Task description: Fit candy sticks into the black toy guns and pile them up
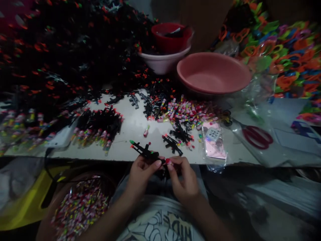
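My left hand (142, 170) is closed around the rear of a small black toy gun (144, 150), whose green-tipped muzzle points up and to the left. Close beside it, my right hand (183, 172) pinches a small tube with a red cap (168, 161) against the gun's back end. Whether the two pieces are joined is hidden by my fingers. On the white table just beyond lies a single small tube (146, 131). More black toy guns (173, 144) rest to the right of it, near a heap of small pink and red tubes (193, 112).
Toy guns with tubes (97, 127) lie in rows at left, before a large dark pile (75, 50). A pink basin (213, 72) stands at the back. Red-handled scissors (258, 136) and a bagged pink card (214, 144) lie right. A tub of tubes (80, 204) sits below.
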{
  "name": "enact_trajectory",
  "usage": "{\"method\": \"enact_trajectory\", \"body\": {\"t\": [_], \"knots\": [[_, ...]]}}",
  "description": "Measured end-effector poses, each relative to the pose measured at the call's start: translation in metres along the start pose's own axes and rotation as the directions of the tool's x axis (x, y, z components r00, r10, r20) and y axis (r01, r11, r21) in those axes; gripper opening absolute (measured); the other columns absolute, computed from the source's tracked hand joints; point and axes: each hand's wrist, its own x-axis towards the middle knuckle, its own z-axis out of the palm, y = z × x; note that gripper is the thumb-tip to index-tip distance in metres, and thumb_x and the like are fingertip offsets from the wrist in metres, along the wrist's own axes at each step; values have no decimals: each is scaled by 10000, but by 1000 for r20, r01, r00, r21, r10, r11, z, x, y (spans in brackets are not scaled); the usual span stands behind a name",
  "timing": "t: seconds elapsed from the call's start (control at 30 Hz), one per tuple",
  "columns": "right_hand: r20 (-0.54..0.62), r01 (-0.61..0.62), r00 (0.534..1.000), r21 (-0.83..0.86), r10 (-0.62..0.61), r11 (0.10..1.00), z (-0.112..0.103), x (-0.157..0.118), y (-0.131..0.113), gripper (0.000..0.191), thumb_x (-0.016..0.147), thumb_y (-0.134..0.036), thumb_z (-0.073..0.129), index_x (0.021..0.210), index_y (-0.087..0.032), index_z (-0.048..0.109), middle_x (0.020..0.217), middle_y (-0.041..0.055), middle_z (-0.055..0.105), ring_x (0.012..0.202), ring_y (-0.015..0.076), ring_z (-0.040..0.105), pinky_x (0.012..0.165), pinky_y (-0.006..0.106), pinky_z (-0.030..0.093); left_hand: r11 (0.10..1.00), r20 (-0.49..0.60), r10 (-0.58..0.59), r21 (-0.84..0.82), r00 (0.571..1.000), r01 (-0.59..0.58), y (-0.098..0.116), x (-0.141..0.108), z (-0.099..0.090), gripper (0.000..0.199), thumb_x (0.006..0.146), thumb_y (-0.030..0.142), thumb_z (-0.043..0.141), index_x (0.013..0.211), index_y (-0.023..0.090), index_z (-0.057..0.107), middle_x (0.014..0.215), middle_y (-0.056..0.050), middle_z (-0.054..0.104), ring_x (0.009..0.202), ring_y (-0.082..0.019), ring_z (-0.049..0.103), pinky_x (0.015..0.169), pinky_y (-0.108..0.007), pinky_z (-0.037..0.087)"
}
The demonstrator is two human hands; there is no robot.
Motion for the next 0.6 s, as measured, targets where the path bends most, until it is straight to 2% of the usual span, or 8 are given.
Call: {"method": "enact_trajectory", "body": {"t": [0.2, 0.37, 0.5, 0.6], "knots": [[-27, 109, 993, -85, -112, 990, 11, -11, -5, 96, 888, -187, 511, 973, -232, 507, 959, 66, 662, 886, 179, 642, 798, 315, 526, 999, -36, 30, -37, 999, -32, -2, -7, -11, 400, 582, 308, 830, 892, 140, 640, 880, -81, 745, 810, -199, 684, 699, -283, 542], [-55, 109, 992, -58, -112, 992, 12, -8, -12, 98, 887, -187, 515, 975, -226, 495, 952, 70, 662, 876, 171, 654, 749, 289, 545, 999, -40, 44, -29, 998, -45, -3, -12, -15, 377, 592, 315, 821, 869, 132, 643, 874, -88, 746, 798, -203, 694, 696, -281, 542], [-10, 188, 982, -67, -189, 980, 9, -5, -17, 96, 890, -177, 503, 976, -215, 482, 948, 74, 648, 892, 168, 648, 758, 297, 552, 997, -63, 74, -24, 995, -76, -1, -16, -14, 383, 590, 324, 818, 869, 132, 640, 875, -91, 746, 831, -210, 696, 727, -289, 542], [9, 196, 981, -51, -196, 979, 8, -5, -20, 95, 899, -167, 485, 977, -219, 467, 938, 61, 633, 871, 155, 649, 735, 276, 556, 997, -68, 78, -21, 995, -79, 1, -17, -13, 398, 585, 330, 820, 872, 123, 637, 867, -98, 747, 832, -216, 696, 726, -291, 539]]}}
